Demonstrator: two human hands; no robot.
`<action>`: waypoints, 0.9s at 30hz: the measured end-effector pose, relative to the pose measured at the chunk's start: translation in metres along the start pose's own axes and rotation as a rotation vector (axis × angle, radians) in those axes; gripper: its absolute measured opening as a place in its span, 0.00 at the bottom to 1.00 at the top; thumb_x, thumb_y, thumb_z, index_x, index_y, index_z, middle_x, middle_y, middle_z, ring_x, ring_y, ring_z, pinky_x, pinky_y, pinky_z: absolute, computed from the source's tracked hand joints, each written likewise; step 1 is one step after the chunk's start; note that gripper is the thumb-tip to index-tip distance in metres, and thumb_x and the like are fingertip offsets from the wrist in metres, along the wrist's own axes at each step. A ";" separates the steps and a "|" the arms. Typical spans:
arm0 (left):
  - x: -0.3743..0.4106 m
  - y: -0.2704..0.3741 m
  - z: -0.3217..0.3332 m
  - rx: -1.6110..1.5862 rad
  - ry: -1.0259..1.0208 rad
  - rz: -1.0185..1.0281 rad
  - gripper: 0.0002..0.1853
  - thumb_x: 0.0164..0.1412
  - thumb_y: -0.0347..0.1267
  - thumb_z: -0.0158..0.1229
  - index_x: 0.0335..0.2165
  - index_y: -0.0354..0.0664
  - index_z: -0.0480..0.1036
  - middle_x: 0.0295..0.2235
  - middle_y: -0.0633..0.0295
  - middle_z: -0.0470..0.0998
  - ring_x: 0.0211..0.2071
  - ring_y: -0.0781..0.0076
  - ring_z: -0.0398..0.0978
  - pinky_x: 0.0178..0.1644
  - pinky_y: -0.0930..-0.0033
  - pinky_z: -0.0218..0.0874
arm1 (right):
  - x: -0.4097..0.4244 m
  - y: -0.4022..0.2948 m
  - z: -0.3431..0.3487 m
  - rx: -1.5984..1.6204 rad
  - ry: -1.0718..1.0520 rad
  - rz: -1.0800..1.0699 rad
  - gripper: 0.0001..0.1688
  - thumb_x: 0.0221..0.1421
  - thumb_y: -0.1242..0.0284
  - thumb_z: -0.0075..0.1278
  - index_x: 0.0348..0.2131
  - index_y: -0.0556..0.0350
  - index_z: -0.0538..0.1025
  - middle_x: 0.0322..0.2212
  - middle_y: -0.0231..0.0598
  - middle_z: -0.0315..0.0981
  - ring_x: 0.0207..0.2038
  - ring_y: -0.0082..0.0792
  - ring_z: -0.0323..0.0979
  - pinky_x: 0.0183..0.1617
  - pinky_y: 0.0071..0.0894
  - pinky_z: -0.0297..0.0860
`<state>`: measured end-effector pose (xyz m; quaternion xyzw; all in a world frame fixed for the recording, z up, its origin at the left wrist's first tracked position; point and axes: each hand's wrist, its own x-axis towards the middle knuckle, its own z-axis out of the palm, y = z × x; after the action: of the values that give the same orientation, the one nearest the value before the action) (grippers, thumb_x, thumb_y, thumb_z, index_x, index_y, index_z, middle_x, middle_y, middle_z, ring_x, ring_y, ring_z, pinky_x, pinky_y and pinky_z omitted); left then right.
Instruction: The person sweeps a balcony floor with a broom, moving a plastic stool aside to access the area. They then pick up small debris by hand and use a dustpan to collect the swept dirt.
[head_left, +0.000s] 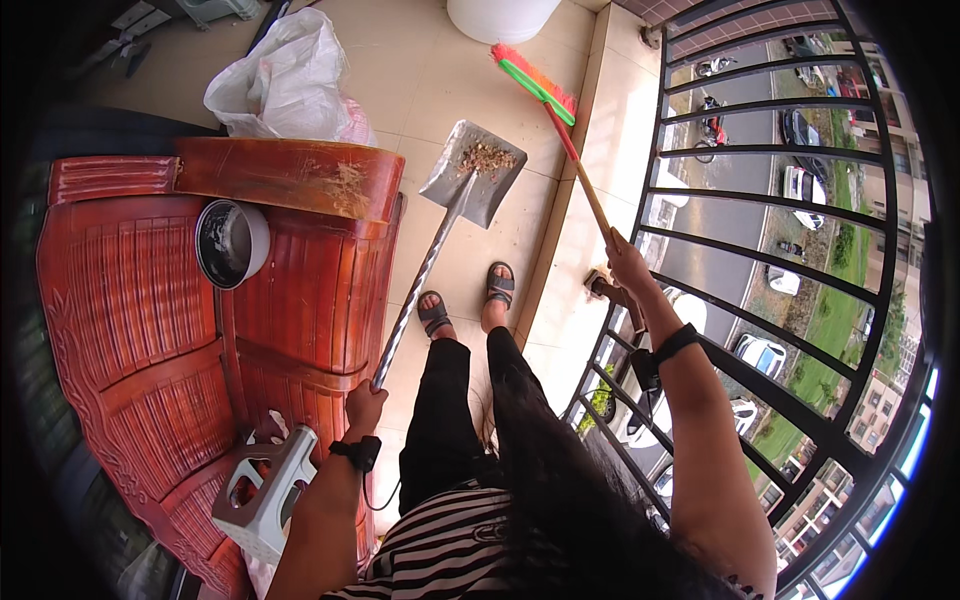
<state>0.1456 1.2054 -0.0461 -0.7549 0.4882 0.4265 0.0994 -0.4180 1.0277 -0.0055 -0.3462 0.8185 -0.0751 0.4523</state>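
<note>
My left hand (365, 405) grips the end of the twisted metal handle of a long-handled dustpan (435, 182). The metal pan lies ahead of my feet, and a small heap of brown debris (487, 158) rests in it. In my right hand (628, 259) is the wooden handle of a broom (536, 91), held near its upper end. The broom head has a green base and red-orange bristles. It is ahead and to the right of the pan, apart from it, near the raised ledge; whether its bristles touch the floor I cannot tell.
A reddish wooden bench (300, 300) runs along my left, bearing a metal pot (234, 244) and a grey plastic stool (262, 487). Beyond its armrest sits a white woven sack (289, 75). A white bucket (502, 19) stands ahead. Tiled ledge (577, 225) and black railing (765, 202) border my right.
</note>
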 end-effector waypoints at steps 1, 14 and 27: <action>-0.006 0.007 -0.002 -0.044 0.020 -0.001 0.13 0.44 0.38 0.59 0.24 0.39 0.71 0.21 0.52 0.75 0.26 0.50 0.75 0.31 0.55 0.64 | 0.012 -0.016 0.004 0.049 -0.057 0.052 0.29 0.64 0.66 0.40 0.62 0.40 0.57 0.18 0.29 0.61 0.15 0.21 0.59 0.16 0.23 0.61; -0.032 0.115 -0.015 -0.218 0.204 -0.006 0.13 0.46 0.37 0.60 0.20 0.38 0.69 0.17 0.52 0.73 0.22 0.50 0.74 0.26 0.54 0.62 | -0.133 0.043 0.034 0.007 -0.285 0.198 0.33 0.63 0.68 0.41 0.64 0.31 0.52 0.13 0.29 0.58 0.12 0.23 0.59 0.15 0.28 0.61; -0.049 0.135 -0.039 -0.231 0.248 0.042 0.14 0.45 0.35 0.61 0.20 0.36 0.68 0.17 0.53 0.73 0.20 0.52 0.74 0.26 0.57 0.63 | 0.029 -0.071 0.017 0.350 -0.309 0.069 0.31 0.62 0.69 0.41 0.63 0.43 0.55 0.20 0.33 0.62 0.15 0.23 0.58 0.17 0.26 0.62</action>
<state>0.0479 1.1468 0.0500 -0.7977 0.4601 0.3855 -0.0580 -0.3796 0.9591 -0.0040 -0.2414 0.7253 -0.1464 0.6278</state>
